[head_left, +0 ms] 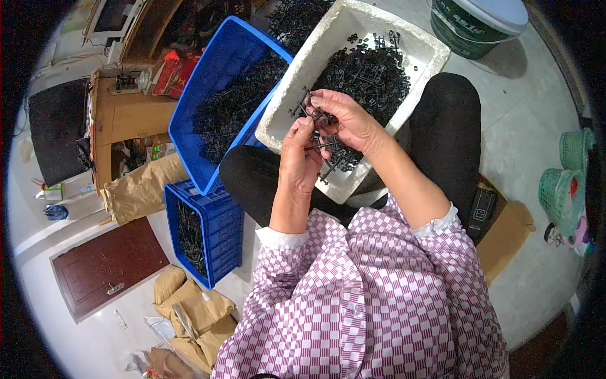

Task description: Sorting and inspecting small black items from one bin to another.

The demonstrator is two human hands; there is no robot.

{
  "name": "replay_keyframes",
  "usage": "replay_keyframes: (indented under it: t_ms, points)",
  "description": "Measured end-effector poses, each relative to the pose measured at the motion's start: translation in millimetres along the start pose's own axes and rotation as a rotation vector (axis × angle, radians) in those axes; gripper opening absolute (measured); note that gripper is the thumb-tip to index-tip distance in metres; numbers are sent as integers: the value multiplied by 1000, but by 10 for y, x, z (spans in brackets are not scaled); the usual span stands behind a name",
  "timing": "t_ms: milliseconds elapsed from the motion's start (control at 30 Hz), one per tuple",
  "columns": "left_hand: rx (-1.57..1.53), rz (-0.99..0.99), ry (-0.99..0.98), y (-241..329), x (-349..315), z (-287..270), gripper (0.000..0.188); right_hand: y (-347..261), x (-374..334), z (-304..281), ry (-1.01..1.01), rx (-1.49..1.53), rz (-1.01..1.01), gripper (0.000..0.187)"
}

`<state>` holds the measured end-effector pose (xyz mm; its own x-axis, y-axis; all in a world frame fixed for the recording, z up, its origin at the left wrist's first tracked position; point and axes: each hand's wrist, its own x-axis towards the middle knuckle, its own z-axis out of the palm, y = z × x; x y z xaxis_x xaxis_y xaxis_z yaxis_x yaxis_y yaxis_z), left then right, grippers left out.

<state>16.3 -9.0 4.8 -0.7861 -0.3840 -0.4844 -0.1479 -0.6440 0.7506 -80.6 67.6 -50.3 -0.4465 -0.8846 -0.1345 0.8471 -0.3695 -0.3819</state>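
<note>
Both hands meet over the near left part of a white foam box [435,54] that stands between my knees. My left hand [299,155] is closed round a thin black plastic sprue [324,170], a branching frame with small parts on it. My right hand [347,120] pinches at the same sprue from the right; its fingertips partly hide the small black parts there. Beneath the hands, many loose small black plastic parts [372,72] fill the foam box, with some branched sprues among them.
Left of the foam box, a blue crate [189,104] holds more black pieces. Another blue crate [224,230] stands nearer. A lidded green bucket [464,31] is at the far right. An open cardboard box [505,237] lies by my right knee, and green baskets [555,189] stand farther right.
</note>
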Motion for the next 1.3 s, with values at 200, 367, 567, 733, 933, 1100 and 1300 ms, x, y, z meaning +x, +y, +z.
replay_keyframes:
  t_ms: [200, 367, 567, 733, 933, 1100, 1300]
  points:
    - [-4, -19, 42, 0, -12, -10, 12, 31, 10, -32, 30, -20, -21, 13]
    - [170, 59, -17, 16, -168, 115, 15, 129, 211, -305, 457, -1384, -544, 16]
    - [336, 299, 80, 76, -70, 98, 18, -107, -12, 51, 288, -403, -83, 19]
    - [597, 406, 111, 79, 26, -28, 17, -84, -37, 97, -9, -763, -203, 20]
    - [689, 415, 84, -136, 82, 6, 15, 19, 3, -55, 196, -383, -152, 21]
    - [661, 337, 73, -280, -1, 30, 16, -36, 58, -88, 424, -90, -227, 21]
    - [215, 315, 243, 51, 134, 20, 17, -2, -19, 60, 278, -82, -56, 17]
